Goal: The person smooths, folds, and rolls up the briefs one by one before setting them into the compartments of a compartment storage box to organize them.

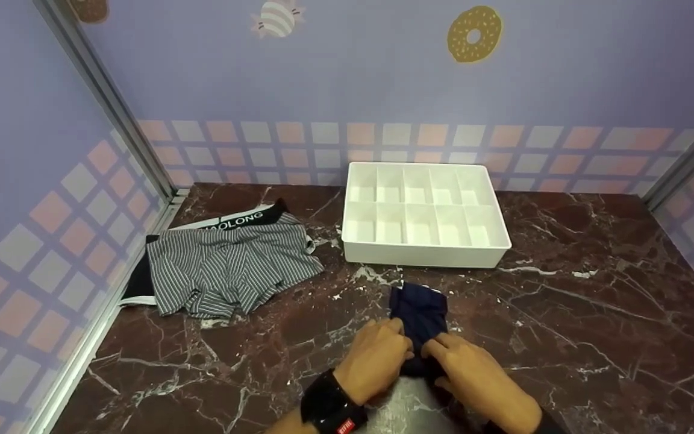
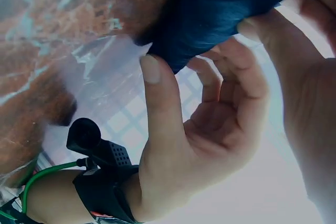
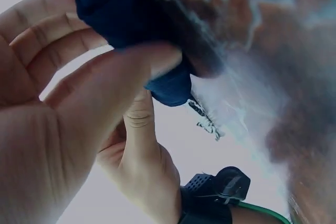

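Navy-blue underwear (image 1: 419,307), folded into a narrow strip, lies on the marble tabletop in front of the person. At its near end the left hand (image 1: 377,355) grips the left side, fingertips curled over the cloth. Opposite it the right hand (image 1: 473,374) pinches the right side. In the left wrist view the navy underwear (image 2: 210,19) forms a thick, rounded roll with thumbs and fingers about it. The right wrist view shows the same roll of navy underwear (image 3: 115,14), with a thumb across its near face. The cloth's nearest edge is partly hidden by the hands.
Beyond the cloth stands a white divided box (image 1: 425,254) with two rows of compartments. To the left, grey striped boxer briefs (image 1: 232,259) lie spread over a black pair with a lettered waistband (image 1: 238,220). Walls enclose the marble tabletop (image 1: 594,313) at the back and sides.
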Tool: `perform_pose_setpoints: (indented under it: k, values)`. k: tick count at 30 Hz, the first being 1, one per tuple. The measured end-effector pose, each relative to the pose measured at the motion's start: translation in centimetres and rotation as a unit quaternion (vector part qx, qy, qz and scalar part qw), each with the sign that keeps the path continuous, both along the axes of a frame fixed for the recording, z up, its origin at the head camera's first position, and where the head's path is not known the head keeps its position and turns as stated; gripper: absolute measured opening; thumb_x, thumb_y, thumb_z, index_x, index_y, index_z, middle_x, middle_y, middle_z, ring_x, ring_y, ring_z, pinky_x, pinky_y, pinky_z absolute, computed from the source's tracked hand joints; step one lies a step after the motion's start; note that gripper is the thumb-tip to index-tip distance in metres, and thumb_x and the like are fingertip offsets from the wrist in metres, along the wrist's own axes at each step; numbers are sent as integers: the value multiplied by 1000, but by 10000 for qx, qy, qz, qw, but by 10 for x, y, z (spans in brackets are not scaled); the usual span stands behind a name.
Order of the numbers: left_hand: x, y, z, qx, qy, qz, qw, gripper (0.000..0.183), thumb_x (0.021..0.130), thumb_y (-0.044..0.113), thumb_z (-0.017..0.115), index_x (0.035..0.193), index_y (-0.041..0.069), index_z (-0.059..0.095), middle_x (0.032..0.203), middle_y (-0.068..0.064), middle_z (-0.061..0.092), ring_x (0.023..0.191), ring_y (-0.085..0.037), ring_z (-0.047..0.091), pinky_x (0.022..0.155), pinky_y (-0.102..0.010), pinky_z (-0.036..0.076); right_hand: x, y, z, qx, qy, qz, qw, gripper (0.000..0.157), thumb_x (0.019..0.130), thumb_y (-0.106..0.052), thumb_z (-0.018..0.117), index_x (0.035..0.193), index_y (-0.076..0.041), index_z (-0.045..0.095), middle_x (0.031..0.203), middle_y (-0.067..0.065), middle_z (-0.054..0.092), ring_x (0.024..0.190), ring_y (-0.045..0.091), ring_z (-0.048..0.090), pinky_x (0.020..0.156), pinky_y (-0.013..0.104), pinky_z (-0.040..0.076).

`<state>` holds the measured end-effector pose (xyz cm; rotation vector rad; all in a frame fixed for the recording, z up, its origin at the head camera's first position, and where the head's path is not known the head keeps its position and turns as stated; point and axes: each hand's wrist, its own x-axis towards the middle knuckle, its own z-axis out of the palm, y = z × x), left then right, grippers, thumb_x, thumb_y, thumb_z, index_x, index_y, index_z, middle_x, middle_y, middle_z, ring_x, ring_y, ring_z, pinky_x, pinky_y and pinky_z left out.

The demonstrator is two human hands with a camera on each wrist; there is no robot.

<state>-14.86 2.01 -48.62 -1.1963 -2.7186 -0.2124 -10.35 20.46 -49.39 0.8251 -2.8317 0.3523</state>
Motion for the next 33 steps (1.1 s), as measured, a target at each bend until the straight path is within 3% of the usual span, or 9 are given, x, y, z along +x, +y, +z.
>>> perform_pose_setpoints:
  k: [4,8,12,16,18,23,26,30,33]
  values:
    - [1,1,3,10,19,-192,9998,12,81,31,68,85,20,71,78,6,60,69,-10,56,65,-24,44,0,0,1,-33,-183,10,9998,39,58,-6,82,88,-13,59,81,-3,57,69,19,60,57,32,49]
    - [5,1,7,-275,97,-333,9990,13,82,33,66,83,20,67,76,6,61,65,-10,55,64,-25,46,1,3,7,-297,-654,-25,9974,31,63,-6,80,88,-12,61,81,-1,61,69,19,62,57,32,50]
    - [11,0,9,-721,318,-536,9954,31,73,45,72,86,18,68,80,4,61,67,-12,56,68,-28,45,1,8,12,-618,-1255,5,9902,25,69,-6,76,88,-12,61,82,-1,64,72,13,62,59,27,50]
    - [13,0,6,-805,478,-696,9932,27,70,39,75,85,18,67,82,5,60,69,-11,56,69,-26,44,1,12,16,-862,-1683,191,9818,24,71,-6,75,86,-13,59,76,-5,62,67,6,57,56,23,46]
    - [13,0,5,-830,330,-730,9933,21,72,35,73,84,19,67,82,5,60,70,-11,56,68,-25,44,4,12,17,-778,-1617,264,9834,25,70,-8,76,86,-14,58,77,-7,60,67,6,55,56,24,45]
    - [13,-3,7,-944,-590,-697,9913,20,79,37,68,89,20,68,86,4,57,75,-12,54,71,-27,44,11,6,16,-233,-855,172,9959,33,63,-17,82,87,-16,59,86,-6,52,77,11,54,62,31,47]
    - [14,-3,9,-931,-960,-587,9893,20,82,37,65,92,20,69,90,3,55,80,-13,51,74,-28,43,13,1,14,14,-612,60,9981,38,59,-19,84,87,-16,59,85,-6,50,78,14,54,63,33,48]
    - [15,-3,12,-781,-1181,-421,9890,19,80,36,68,85,18,71,91,3,51,82,-13,48,77,-29,42,12,-3,12,239,-536,17,9983,37,58,-14,83,84,-16,58,81,-5,52,73,16,56,61,34,48]
    - [15,-2,13,-742,-1072,-387,9907,20,77,37,71,84,19,71,87,4,53,78,-12,50,74,-28,41,11,-3,10,298,-456,67,9985,32,61,-11,81,84,-15,60,79,-4,55,71,17,58,62,34,48]
